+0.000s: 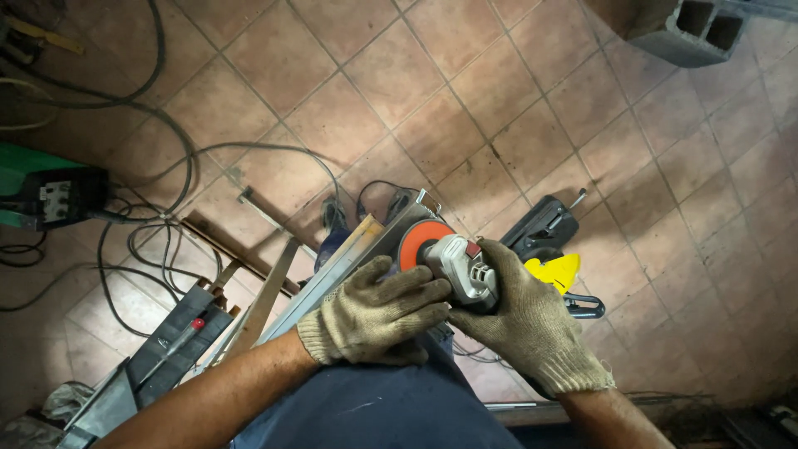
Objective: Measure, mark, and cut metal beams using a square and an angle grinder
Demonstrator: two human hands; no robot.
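Note:
Both my hands wear beige knit work gloves. My right hand (pixel 524 312) grips the body of a grey angle grinder (pixel 464 264) with an orange disc (pixel 418 239). My left hand (pixel 378 309) closes on the grinder's near side, fingers pressed against its head. The disc sits at the upper end of a long metal bar (pixel 332 278) that slants from lower left to upper right across my lap.
A black and yellow power tool (pixel 550 241) lies on the tile floor right of the grinder. Metal profiles with a red-handled screwdriver (pixel 179 337) lie lower left. Cables loop at left near a green machine (pixel 37 189). A concrete block (pixel 690 29) stands top right.

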